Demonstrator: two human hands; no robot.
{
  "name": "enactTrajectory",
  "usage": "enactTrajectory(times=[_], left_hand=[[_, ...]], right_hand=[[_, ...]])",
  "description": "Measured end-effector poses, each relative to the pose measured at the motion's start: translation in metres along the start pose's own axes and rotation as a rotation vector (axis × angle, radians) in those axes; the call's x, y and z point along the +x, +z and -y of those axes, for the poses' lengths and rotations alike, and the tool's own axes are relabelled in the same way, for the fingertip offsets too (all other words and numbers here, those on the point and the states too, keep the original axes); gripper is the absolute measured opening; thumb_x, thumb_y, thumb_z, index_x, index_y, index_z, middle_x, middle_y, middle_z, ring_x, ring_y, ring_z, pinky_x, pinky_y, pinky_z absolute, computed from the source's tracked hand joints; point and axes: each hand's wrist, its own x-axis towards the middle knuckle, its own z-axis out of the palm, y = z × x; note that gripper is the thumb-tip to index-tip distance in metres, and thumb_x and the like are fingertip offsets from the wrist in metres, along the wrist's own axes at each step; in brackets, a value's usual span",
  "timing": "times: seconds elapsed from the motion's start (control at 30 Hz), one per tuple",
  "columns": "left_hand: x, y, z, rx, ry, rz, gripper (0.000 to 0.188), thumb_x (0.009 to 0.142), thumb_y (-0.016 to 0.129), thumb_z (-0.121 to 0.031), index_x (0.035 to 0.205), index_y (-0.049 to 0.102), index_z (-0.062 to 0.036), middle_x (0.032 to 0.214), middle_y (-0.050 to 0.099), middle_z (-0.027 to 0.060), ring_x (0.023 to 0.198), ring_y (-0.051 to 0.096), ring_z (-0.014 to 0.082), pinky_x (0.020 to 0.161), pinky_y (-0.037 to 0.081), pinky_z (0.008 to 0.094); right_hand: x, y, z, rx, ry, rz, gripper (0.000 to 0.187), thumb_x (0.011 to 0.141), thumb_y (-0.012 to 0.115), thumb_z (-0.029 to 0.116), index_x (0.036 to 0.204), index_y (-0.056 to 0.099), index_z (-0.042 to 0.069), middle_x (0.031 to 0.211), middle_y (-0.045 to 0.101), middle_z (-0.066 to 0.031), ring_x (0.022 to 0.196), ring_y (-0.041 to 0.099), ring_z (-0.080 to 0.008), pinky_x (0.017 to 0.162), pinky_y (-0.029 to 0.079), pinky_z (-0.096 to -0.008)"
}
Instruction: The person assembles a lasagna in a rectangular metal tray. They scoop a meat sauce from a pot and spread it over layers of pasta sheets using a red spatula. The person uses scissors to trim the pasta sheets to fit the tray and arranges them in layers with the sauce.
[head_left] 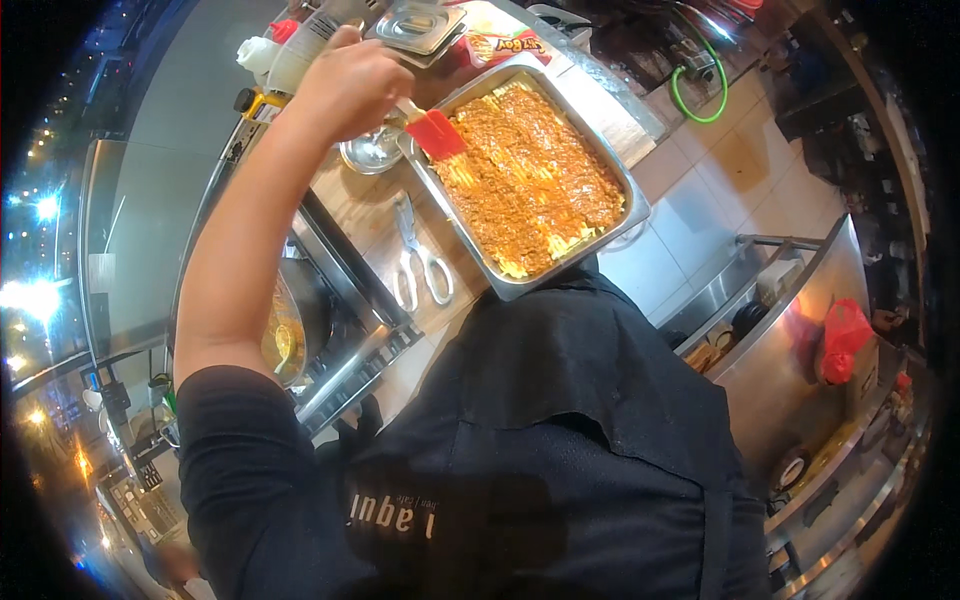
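My left hand (355,88) is closed around the pale handle of a spatula with a red blade (435,133). That blade rests on the left side of the food in a deep rectangular metal pan (507,285). Ridged pasta (462,172) covered with brown-red meat sauce (530,170) fills the pan. Paler pasta shows through along the left side and at the near end. Just left of the pan, partly hidden behind my hand and forearm, is a shiny metal bowl (372,153). Scissors with white handles (420,265) lie nearer to me on the counter. My right hand is out of view.
Under my forearm, a pot (287,335) holds orange sauce and a utensil. Beyond the pan are metal container lids (415,27), a red-and-yellow package (505,45) and squeeze bottles (258,55). A steel counter (780,330) stands at the right, past the tiled floor (690,210).
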Motion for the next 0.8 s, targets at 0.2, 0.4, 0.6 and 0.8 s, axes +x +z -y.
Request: enactTrajectory(times=[0.2,0.4,0.6,0.8], left_hand=[[-0.008,0.0,-0.049,-0.311,0.05,0.095,0.005,0.095,0.084,-0.021,0.099,0.087,-0.0236,0.097,0.075,-0.0019,0.11,0.071,0.0212,0.113,0.041,0.0449],[-0.013,0.029,0.023,-0.178,-0.144,0.133,0.007,0.093,0.086,-0.02,0.099,0.085,-0.0204,0.1,0.08,0.0023,0.106,0.074,0.0267,0.108,0.042,0.046],[-0.048,0.0,-0.003,-0.132,-0.359,0.108,0.008,0.095,0.086,-0.025,0.103,0.085,-0.0214,0.105,0.082,0.0062,0.105,0.076,0.0309,0.103,0.049,0.0515],[-0.089,-0.007,-0.077,-0.251,-0.834,0.152,0.02,0.104,0.079,-0.031,0.12,0.086,-0.0199,0.117,0.084,0.014,0.113,0.077,0.0381,0.097,0.061,0.0513]], right_hand=[[0.011,-0.006,0.017,-0.047,-0.005,-0.009,0.04,0.099,0.088,0.01,0.135,0.074,0.001,0.113,0.075,-0.0007,0.099,0.069,-0.0154,0.089,0.055,-0.0321],[0.026,-0.018,0.039,-0.111,-0.016,0.018,0.039,0.099,0.088,0.01,0.134,0.074,0.001,0.111,0.075,0.0002,0.097,0.068,-0.0146,0.088,0.054,-0.0318],[0.04,-0.041,0.051,-0.157,-0.03,0.022,0.038,0.098,0.088,0.011,0.133,0.075,0.002,0.109,0.074,0.0012,0.095,0.067,-0.0137,0.086,0.053,-0.0315],[0.078,-0.076,0.037,-0.245,-0.041,0.067,0.037,0.098,0.088,0.011,0.131,0.076,0.002,0.107,0.074,0.0021,0.093,0.066,-0.0128,0.084,0.053,-0.0312]])
